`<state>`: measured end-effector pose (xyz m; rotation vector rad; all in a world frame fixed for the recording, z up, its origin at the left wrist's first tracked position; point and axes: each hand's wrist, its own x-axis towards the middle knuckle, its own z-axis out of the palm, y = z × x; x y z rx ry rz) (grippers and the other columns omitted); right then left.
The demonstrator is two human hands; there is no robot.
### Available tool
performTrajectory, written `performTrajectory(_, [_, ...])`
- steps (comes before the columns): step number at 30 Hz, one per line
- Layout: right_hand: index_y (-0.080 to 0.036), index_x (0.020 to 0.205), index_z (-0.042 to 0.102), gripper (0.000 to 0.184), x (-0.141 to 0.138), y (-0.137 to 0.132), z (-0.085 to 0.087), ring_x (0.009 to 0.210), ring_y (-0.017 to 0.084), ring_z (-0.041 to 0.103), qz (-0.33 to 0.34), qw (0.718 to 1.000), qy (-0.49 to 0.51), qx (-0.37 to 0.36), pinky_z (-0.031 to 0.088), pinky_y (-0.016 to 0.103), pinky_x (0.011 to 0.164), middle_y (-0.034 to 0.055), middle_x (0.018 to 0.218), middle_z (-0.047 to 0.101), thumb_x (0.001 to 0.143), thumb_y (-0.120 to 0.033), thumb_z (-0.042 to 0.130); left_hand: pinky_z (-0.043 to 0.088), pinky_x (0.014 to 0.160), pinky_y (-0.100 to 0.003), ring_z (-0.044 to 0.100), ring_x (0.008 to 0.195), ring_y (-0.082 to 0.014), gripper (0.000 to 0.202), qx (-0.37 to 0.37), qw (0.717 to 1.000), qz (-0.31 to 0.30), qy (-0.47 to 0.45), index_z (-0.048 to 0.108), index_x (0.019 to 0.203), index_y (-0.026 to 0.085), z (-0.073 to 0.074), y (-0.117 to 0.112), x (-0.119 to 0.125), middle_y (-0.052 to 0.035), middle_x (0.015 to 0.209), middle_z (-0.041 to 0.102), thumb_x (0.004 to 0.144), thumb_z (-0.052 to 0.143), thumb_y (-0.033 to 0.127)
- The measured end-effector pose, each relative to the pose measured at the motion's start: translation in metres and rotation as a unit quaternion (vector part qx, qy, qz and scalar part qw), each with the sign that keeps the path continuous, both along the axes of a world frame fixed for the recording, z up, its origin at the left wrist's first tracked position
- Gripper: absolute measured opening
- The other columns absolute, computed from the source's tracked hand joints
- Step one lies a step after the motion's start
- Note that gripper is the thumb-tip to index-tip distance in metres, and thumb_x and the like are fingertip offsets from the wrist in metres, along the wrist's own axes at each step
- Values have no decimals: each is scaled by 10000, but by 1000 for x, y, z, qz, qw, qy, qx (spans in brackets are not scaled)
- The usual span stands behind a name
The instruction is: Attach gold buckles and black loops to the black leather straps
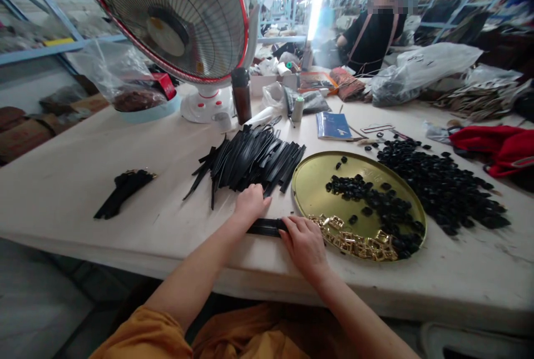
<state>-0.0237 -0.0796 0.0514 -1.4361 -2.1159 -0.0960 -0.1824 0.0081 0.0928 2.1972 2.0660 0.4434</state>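
Black flat strips, seemingly leather, lie in a loose pile [250, 161] on the table. At the front edge of that pile is my left hand [249, 203], its fingers closed on the end of a strip; the exact pinch is partly hidden. Just nearer to me, a few strips lie side by side in a short bundle [265, 227]. My right hand [306, 245] grips the right end of this bundle, fingertips on top. Beside it stands a round gold tray [308, 181] holding gold buckles [367, 247] and small black pieces [354, 186].
A large heap of black pieces [438, 181] lies right of the tray. Further left is a black strip bunch [125, 192] with gold ends. Behind stand a fan [204, 104], a brown bottle [241, 94], a thread spool [297, 108] and a blue booklet [334, 125]. A person [371, 36] works beyond.
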Motion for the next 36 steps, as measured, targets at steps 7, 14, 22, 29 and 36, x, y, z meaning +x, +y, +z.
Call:
performTrajectory(7, [-197,1082,567,262,12,-9,7,990,214,520,14,993,109,44,388,371,861,78,1072,606,854,-253,451,447,763,-289,583,871,-176,110,180,973,-33,-141,490,832,169,53,-46,-3,-92,984,592,829,440,267])
performTrajectory(14, [-211,1063,570,258,50,-27,21,954,192,540,-1,983,178,35,425,342,845,76,1024,598,844,-210,433,452,498,-195,560,499,-95,192,29,810,-129,-571,326,782,219,107,-143,17,52,607,597,804,513,261])
performTrajectory(22, [-158,1014,620,276,148,9,15,834,195,572,-118,988,14,-94,436,307,794,101,987,579,769,-150,493,477,533,-145,564,545,-56,171,-463,449,110,-756,490,882,84,29,-161,58,-33,715,584,758,414,-5])
performTrajectory(29, [-159,876,640,180,148,25,21,779,202,563,-106,985,-62,-124,422,319,729,105,917,578,789,-192,486,491,797,-292,615,885,-174,418,-504,320,73,-799,491,991,34,28,-170,56,-139,1028,587,619,354,-98])
performTrajectory(36, [-188,844,562,237,98,-27,39,598,139,517,5,906,336,-256,426,284,583,5,662,566,778,-415,533,452,865,-315,593,969,-199,384,-523,293,48,-799,492,998,18,24,-161,49,-173,1074,577,646,369,-78])
